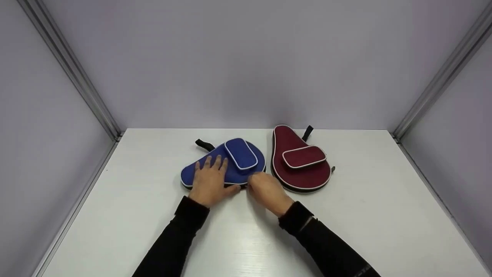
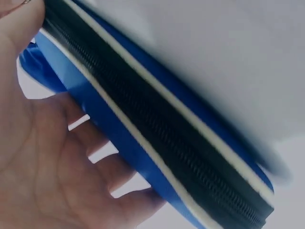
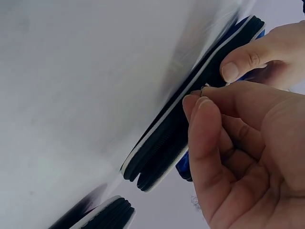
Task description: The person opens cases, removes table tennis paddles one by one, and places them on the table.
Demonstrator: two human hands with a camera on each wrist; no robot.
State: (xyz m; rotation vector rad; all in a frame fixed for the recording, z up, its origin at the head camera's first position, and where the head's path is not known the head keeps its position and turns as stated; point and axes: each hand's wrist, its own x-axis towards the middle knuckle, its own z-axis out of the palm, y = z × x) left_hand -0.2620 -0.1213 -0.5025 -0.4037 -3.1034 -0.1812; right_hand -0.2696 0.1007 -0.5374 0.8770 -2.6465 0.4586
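Note:
A blue table tennis bat case [image 1: 235,176] with white piping and a small front pocket [image 1: 241,154] lies on the white table. My left hand [image 1: 209,182] rests on it with fingers spread over the top and thumb along the near edge. In the left wrist view, the closed teeth of the zipper [image 2: 157,126] run along its black side. My right hand [image 3: 248,138] pinches the small metal zipper pull [image 3: 204,88] at the near right edge, close to the left thumb. In the right wrist view, the zipper side gapes apart at its far end.
A dark red bat case [image 1: 303,177] of the same shape lies just right of the blue one. Black straps stick out behind both. White panels with metal corner posts [image 1: 77,73] enclose the white table [image 1: 130,215] at the back and sides.

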